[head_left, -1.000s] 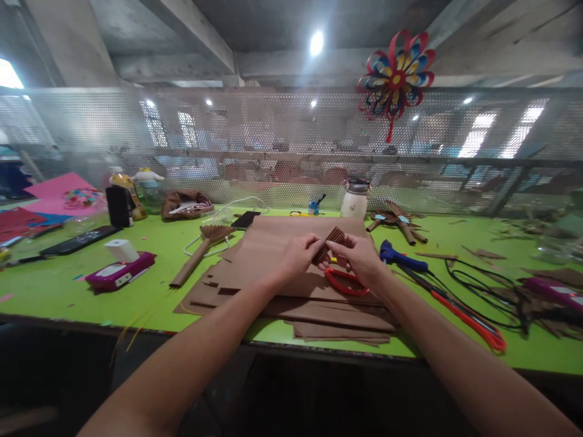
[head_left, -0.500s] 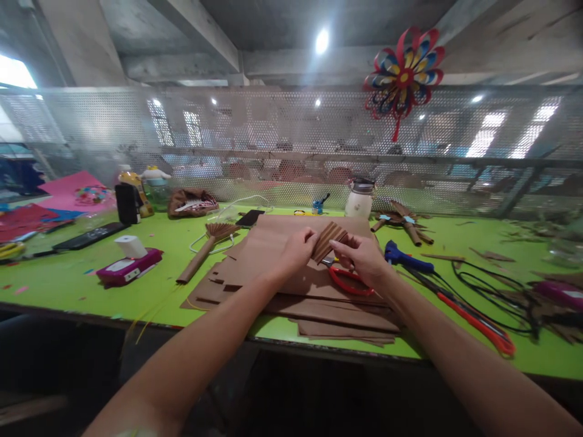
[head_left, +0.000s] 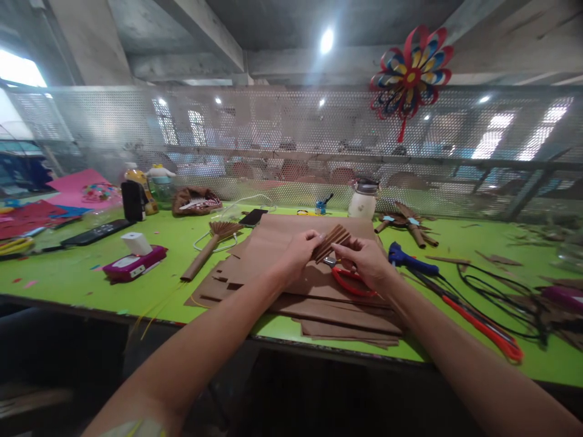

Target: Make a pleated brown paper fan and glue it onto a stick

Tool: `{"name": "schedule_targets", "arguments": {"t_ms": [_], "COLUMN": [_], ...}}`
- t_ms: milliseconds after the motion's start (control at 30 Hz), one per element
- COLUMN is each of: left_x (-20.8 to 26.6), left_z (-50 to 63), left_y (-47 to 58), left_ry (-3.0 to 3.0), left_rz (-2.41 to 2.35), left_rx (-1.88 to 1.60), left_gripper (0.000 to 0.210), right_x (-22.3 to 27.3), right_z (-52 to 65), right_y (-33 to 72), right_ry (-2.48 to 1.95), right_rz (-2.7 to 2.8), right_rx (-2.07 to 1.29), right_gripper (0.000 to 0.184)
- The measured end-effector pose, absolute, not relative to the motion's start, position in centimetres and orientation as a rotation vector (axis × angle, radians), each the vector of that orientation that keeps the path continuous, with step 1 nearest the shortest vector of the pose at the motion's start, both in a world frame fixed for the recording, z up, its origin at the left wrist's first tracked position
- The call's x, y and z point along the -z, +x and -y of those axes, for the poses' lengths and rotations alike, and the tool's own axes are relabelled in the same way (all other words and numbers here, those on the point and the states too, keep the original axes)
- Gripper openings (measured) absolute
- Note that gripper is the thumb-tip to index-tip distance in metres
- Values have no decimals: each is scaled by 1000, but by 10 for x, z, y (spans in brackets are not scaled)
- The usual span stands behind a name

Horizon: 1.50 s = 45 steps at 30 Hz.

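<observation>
1. The left hand [head_left: 304, 255] and right hand [head_left: 368, 262] are pinching a pleated brown paper [head_left: 333, 241] above the brown sheets [head_left: 268, 246], fingers covering parts of it.
2. The right hand is partly hiding red-handled scissors [head_left: 350, 284].
3. The sheets are lying on a green table [head_left: 155, 233].
4. A perforated screen [head_left: 282, 127] is obscuring the room behind; a flower ornament [head_left: 412, 77] is hanging nearby.

We note a green table [head_left: 73, 267] before a perforated partition [head_left: 273, 133]; concrete beams [head_left: 204, 30] cross the ceiling [head_left: 291, 24], one lamp [head_left: 327, 41] glaring.
</observation>
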<state>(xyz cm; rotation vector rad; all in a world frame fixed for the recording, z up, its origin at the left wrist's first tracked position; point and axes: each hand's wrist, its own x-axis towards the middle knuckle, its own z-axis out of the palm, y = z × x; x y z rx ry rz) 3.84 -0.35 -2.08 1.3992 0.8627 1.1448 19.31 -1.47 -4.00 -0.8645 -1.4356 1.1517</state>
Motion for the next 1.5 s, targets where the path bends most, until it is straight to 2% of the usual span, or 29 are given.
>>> {"name": "schedule_targets", "arguments": {"t_ms": [467, 833, 1500], "left_x": [22, 14, 21], "left_z": [2, 5, 6], "left_y": [37, 34, 43], "left_ry": [1342, 1204, 1405], "left_rz": [-819, -828, -916], "left_rx": [-1156, -1198, -1211], "left_gripper": [28, 16, 22], "right_x": [39, 39, 35], "right_z": [17, 18, 19], "right_y": [192, 192, 191], "right_ry": [-861, -775, -723], "right_rz": [1447, 1445, 1449], "right_rx": [-1185, -1240, -1228], "right_gripper": [32, 30, 24]}}
